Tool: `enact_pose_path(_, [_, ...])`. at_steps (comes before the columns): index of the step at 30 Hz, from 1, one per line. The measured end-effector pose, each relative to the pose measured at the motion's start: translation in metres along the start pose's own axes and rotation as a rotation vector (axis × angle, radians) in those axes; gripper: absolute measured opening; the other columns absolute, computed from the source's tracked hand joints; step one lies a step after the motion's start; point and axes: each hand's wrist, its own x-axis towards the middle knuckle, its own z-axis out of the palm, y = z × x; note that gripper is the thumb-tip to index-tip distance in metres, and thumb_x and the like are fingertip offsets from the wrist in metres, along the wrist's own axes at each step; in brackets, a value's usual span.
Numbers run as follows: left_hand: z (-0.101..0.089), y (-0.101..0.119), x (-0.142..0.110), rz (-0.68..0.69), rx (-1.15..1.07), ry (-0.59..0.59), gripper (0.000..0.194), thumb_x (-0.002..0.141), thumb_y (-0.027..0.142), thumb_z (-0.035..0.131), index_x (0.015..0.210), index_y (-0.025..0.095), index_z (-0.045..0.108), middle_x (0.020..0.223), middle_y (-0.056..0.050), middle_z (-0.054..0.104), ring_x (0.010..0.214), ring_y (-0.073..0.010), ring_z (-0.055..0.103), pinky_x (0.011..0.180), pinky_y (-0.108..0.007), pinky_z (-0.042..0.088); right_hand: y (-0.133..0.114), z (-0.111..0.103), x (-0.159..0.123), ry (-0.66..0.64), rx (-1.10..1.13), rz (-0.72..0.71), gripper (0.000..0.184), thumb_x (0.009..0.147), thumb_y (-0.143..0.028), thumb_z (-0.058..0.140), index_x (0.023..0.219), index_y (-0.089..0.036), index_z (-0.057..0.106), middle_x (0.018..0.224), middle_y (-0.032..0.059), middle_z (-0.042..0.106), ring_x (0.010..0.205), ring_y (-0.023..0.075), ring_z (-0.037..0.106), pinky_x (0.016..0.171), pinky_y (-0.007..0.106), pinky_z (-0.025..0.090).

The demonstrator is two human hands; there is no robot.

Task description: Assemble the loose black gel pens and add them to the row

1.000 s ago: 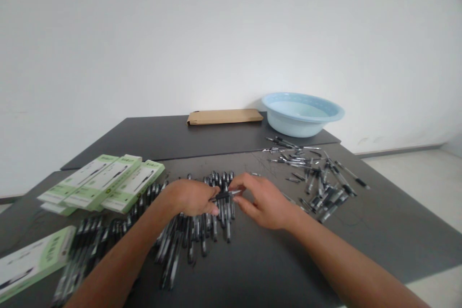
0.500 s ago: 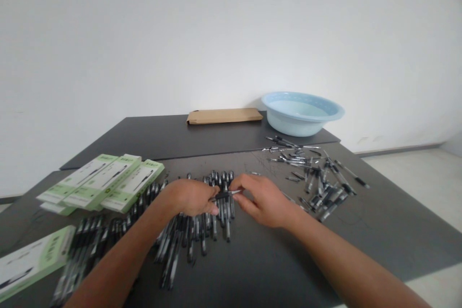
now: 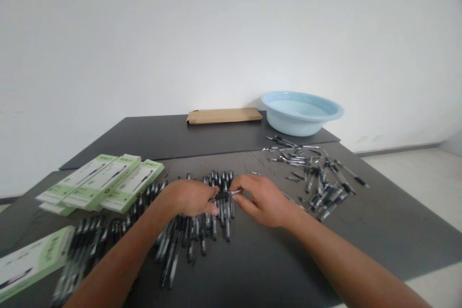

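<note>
Both hands meet over a row of black pens [image 3: 195,231] laid side by side on a dark table [image 3: 260,260]. My left hand [image 3: 189,197] is closed round one end of a single black pen [image 3: 224,195] held crosswise above the row. My right hand [image 3: 265,200] pinches the other, silvery end of that pen between thumb and forefinger. More pens of the row run left under my left forearm.
A loose heap of pens and pen parts [image 3: 317,178] lies to the right. Green and white boxes [image 3: 103,183] are stacked at the left, another box [image 3: 31,262] at the near left corner. A light blue basin [image 3: 301,113] and a brown envelope [image 3: 224,115] sit at the back.
</note>
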Motion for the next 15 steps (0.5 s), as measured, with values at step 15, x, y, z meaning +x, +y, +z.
enact_pose_path(15, [0.0001,0.0001,-0.0002,-0.003,0.005,0.020,0.043,0.085,0.039,0.047,0.122,0.017,0.055,0.108,-0.015,0.069,0.094,-0.0318,0.064,0.072,-0.037,0.049,-0.0006,-0.0005,-0.0004,0.020,0.039,-0.018,0.016,0.090,-0.027,0.049,0.104,-0.020,0.051,0.094,0.0050,0.064,0.082,0.0171,0.059,0.074,0.027,0.043])
